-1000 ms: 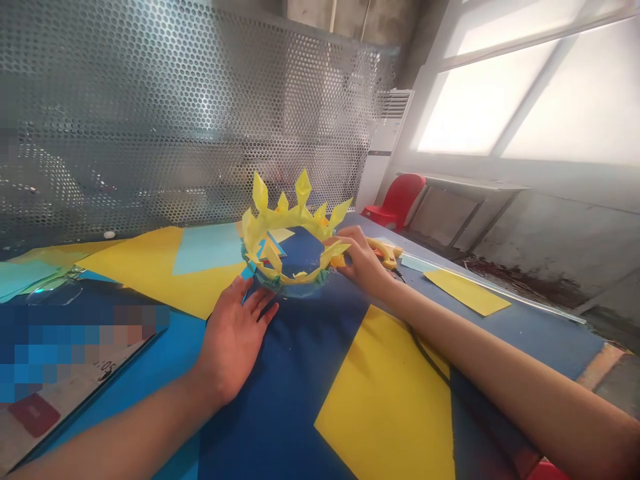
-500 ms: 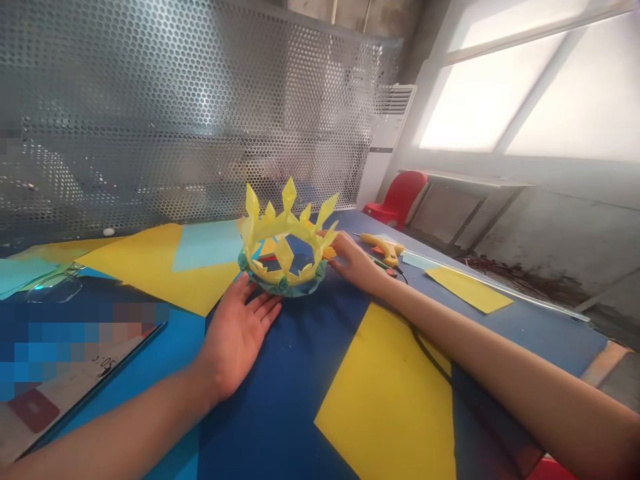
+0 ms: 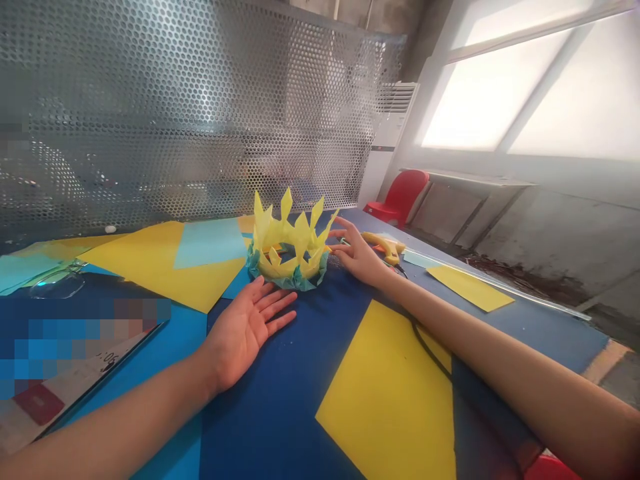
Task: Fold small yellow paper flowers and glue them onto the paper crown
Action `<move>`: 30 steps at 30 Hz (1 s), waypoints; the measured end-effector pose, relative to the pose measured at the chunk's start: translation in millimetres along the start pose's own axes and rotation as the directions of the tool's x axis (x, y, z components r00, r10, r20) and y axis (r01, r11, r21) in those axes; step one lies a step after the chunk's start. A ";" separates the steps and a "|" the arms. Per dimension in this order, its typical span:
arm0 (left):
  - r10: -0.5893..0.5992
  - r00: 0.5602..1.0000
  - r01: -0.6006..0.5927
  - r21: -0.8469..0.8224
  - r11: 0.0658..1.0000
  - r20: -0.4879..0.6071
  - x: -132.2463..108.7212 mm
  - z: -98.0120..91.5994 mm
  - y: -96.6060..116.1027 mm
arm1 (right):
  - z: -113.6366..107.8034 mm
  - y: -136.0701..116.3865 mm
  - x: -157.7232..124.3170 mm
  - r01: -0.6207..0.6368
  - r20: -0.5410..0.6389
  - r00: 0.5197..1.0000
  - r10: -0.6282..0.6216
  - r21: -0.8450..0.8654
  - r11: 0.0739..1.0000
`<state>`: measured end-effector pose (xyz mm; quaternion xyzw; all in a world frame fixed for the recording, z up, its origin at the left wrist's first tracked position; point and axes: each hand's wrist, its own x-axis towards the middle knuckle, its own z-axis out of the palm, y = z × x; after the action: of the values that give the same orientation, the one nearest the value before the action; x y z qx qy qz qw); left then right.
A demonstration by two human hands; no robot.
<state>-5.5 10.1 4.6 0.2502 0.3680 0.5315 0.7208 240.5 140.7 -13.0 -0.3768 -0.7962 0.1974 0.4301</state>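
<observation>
A yellow paper crown (image 3: 300, 240) with pointed tips and a crumpled teal band round its base stands upright on the dark blue tabletop (image 3: 280, 387). My left hand (image 3: 245, 327) lies palm up just in front of it, fingers stretched out, with nothing in it. To the crown's right is my right hand (image 3: 363, 257), its fingers spread beside the yellow tips; whether a fingertip touches the paper I cannot tell. Right behind this hand lies a yellow glue gun (image 3: 385, 247), partly hidden by it.
A yellow sheet (image 3: 395, 393) lies in front, with a dark cable (image 3: 430, 353) passing under my right forearm. More yellow paper (image 3: 145, 257) and a light blue piece (image 3: 210, 243) lie left. A tablet-like screen (image 3: 75, 393) is at lower left. Perforated metal mesh (image 3: 200, 113) stands behind.
The crown has tilted back and turned, coming down level on the table. Both hands have come away from it: the left slightly nearer me, the right slightly rightward with fingers spreading.
</observation>
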 end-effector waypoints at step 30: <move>-0.109 0.894 -0.408 0.890 0.203 0.435 -38.7 5.7 -16.3 | -13.7 -27.2 0.4 -0.121 -0.316 0.946 0.076 -0.126 0.985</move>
<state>2.2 -31.5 6.0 0.7833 0.4317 0.1881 0.4059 240.1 123.5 12.1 -0.4724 -0.7112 0.0994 0.5111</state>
